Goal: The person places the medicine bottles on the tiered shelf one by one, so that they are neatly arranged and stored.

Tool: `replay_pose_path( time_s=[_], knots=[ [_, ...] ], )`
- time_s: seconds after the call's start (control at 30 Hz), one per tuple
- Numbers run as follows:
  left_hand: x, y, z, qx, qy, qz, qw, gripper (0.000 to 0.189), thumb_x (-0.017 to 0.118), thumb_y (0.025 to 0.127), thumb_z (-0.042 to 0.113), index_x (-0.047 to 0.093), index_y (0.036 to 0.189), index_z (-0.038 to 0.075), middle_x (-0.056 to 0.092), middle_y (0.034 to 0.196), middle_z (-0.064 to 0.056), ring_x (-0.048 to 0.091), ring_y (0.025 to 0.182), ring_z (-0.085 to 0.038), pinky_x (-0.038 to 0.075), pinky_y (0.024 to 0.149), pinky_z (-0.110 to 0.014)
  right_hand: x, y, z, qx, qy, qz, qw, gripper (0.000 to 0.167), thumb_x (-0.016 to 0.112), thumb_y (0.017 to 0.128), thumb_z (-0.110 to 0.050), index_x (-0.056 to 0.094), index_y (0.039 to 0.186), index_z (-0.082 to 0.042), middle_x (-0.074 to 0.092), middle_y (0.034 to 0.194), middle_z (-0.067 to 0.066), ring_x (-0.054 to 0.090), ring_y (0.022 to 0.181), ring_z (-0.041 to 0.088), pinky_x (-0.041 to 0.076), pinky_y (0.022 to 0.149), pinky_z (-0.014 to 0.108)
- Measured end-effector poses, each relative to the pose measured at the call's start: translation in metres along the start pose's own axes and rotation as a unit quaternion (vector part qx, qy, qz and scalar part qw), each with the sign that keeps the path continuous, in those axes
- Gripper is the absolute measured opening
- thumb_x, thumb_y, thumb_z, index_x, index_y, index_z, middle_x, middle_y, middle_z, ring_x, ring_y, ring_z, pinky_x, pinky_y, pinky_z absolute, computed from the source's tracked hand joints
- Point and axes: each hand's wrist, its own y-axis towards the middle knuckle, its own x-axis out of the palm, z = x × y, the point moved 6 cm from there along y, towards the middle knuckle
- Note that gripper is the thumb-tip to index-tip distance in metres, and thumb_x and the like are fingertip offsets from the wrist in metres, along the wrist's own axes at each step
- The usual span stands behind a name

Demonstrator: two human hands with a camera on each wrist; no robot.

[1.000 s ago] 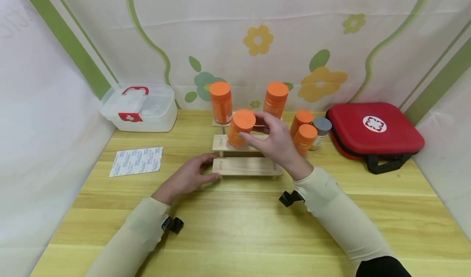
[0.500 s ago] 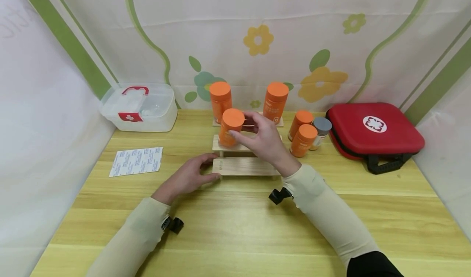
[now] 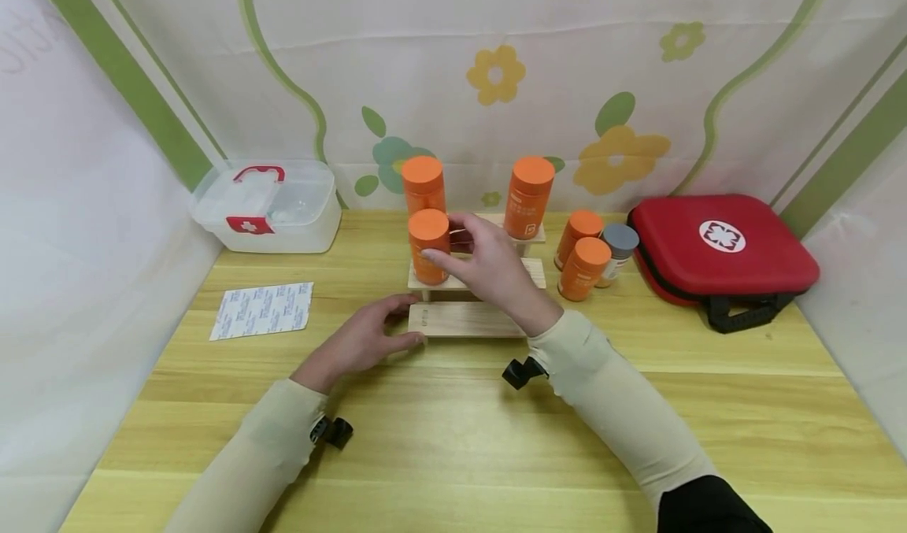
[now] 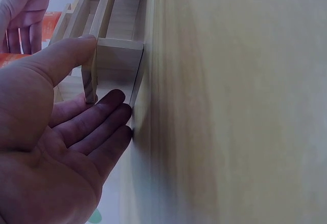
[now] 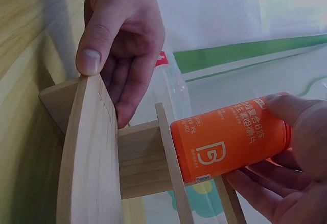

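A three-tier wooden stand (image 3: 468, 320) sits mid-table. My right hand (image 3: 494, 269) holds an orange pill bottle (image 3: 429, 230) between thumb and fingers, upright at the left end of the middle tier. Its base meets that plank in the right wrist view, where white lettering shows on the bottle (image 5: 230, 137). My left hand (image 3: 360, 336) pinches the left end of the lowest tier, thumb at the front edge and index finger behind, as the left wrist view of the hand (image 4: 66, 111) shows. Two more orange bottles stand on the top tier, left (image 3: 423, 183) and right (image 3: 529, 198).
Right of the stand are two smaller orange bottles (image 3: 584, 269) and a grey-capped bottle (image 3: 619, 249). Farther right lies a red first-aid case (image 3: 723, 249). At left are a clear box (image 3: 269, 206) with red handle and a printed blister sheet (image 3: 262, 311).
My right hand has carried the orange bottle leftward along the middle tier, to its left end in front of the top-left bottle. My left hand keeps its place on the stand.
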Motion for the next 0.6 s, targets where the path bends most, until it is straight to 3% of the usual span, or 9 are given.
replay_pose_path(
  time_s=[0.2, 0.43, 0.6],
  knots=[
    [0.0, 0.0003, -0.0002, 0.0, 0.003, 0.003, 1.0, 0.068, 0.08, 0.099, 0.038, 0.054, 0.158, 0.015, 0.06, 0.157, -0.012, 0.055, 0.147, -0.034, 0.04, 0.127, -0.058, 0.0022, 0.0013, -0.0014, 0.011, -0.029, -0.005, 0.9995, 0.059, 0.084, 0.097, -0.031, 0.062, 0.144, -0.004, 0.071, 0.139, 0.011, 0.074, 0.122, 0.029, 0.062, 0.106, 0.041],
    [-0.0005, 0.0005, 0.0016, 0.005, 0.008, 0.001, 1.0, 0.068, 0.08, 0.1, 0.036, 0.053, 0.157, 0.012, 0.061, 0.156, -0.013, 0.055, 0.147, -0.034, 0.041, 0.127, -0.058, 0.0028, -0.0002, -0.0007, -0.005, -0.057, -0.007, 0.9983, 0.063, 0.087, 0.095, -0.027, 0.06, 0.147, -0.003, 0.07, 0.141, 0.014, 0.073, 0.123, 0.029, 0.062, 0.106, 0.041],
    [-0.0012, 0.0001, 0.0038, 0.016, 0.015, 0.005, 0.9998, 0.068, 0.08, 0.1, 0.036, 0.053, 0.157, 0.011, 0.062, 0.155, -0.013, 0.056, 0.146, -0.034, 0.042, 0.126, -0.058, -0.001, -0.0059, 0.0018, 0.012, -0.048, -0.018, 0.9986, 0.066, 0.086, 0.095, -0.027, 0.058, 0.15, -0.003, 0.068, 0.145, 0.014, 0.071, 0.128, 0.032, 0.061, 0.108, 0.043]
  ],
)
